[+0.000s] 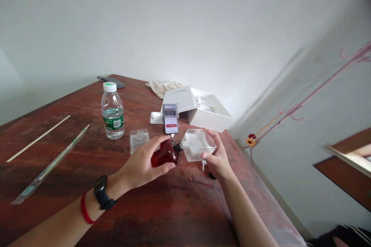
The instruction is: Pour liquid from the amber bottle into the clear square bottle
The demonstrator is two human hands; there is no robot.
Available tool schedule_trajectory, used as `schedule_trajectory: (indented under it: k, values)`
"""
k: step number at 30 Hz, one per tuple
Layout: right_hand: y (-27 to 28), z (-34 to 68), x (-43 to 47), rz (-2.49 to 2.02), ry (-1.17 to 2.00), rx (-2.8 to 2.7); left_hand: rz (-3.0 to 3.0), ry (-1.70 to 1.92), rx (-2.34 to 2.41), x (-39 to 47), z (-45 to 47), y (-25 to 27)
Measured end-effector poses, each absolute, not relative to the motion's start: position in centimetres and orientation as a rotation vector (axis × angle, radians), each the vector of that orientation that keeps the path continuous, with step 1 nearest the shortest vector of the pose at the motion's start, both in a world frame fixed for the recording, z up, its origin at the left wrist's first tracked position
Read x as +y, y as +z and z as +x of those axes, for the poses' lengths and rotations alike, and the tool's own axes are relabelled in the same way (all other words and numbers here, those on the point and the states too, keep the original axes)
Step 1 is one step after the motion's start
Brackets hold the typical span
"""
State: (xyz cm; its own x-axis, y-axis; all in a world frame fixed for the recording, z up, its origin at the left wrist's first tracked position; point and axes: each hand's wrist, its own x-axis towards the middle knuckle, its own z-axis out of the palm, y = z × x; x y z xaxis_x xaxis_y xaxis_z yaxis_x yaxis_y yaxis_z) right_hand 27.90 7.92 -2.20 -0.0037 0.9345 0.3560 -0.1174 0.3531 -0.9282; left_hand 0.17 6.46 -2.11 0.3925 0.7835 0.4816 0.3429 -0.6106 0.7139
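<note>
My left hand [147, 158] is wrapped round a dark red bottle [167, 153], which lies tilted on its side with its black neck [177, 147] pointing right. A clear square bottle [198, 145] is gripped in my right hand [216, 154], also tipped, its mouth facing left. The two bottle mouths meet or nearly meet; whether liquid passes between them I cannot tell. Just below the clear bottle lies a small translucent piece [204, 165]. A black cap-like object [212, 176] is partly covered by my right hand. Behind my left hand is another clear square container [139, 139].
A phone [171, 121] leans upright before a white open box [208, 114], next to a white case [156, 118]. At left stand a water bottle [113, 114], a bare stick [40, 137] and packaged chopsticks [55, 162]. A cloth [162, 87] and grey pouch [116, 82] lie behind.
</note>
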Motion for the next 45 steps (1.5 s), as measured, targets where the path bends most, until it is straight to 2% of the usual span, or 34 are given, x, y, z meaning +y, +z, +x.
schedule_trajectory:
  k: [45]
  values:
    - [-2.08, 27.98, 7.74, -0.836, 0.999, -1.292, 2.157, 1.129, 0.922, 6.56, 0.16, -2.11]
